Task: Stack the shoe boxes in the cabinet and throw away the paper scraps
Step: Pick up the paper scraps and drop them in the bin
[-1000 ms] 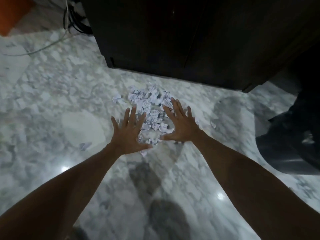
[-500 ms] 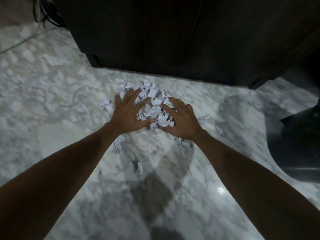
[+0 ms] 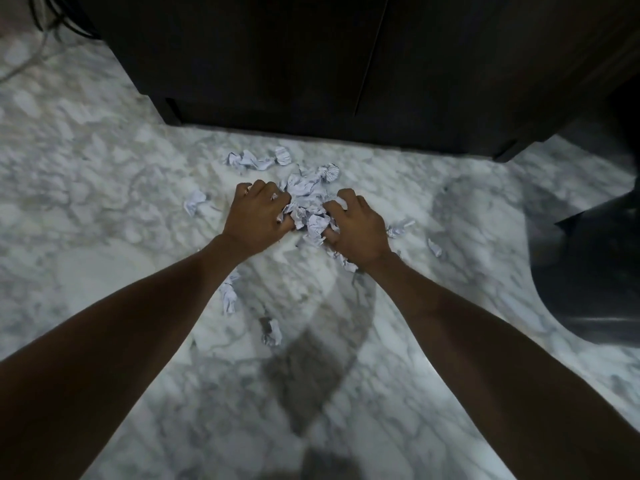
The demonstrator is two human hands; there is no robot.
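Both my hands are down on the marble floor [image 3: 104, 209] right now, clamped into the pile of paper scraps [image 3: 308, 206] from either side. My left hand [image 3: 258, 220] has its fingers curled tight into the left edge of the pile, and my right hand [image 3: 358, 230] is doing the same on the right edge, with crumpled bits poking out between the fingers and under the wrist. So the main bunch sits squeezed between the two hands, just in front of the bottom edge of the dark cabinet [image 3: 311, 64], whose doors look closed from here. Not everything is in the grab though: a small cluster of scraps [image 3: 256, 161] lies past my knuckles, closer to the cabinet base, one loose scrap [image 3: 194, 205] sits just left of my left hand, two more scraps [image 3: 400, 228] are off to the right of my right hand, and a couple of stragglers [image 3: 229, 296] are back toward me, beside my left forearm. Over at the right edge of the floor there's a dark rounded bin-like thing [image 3: 595, 271]; too dark to see what's in it.
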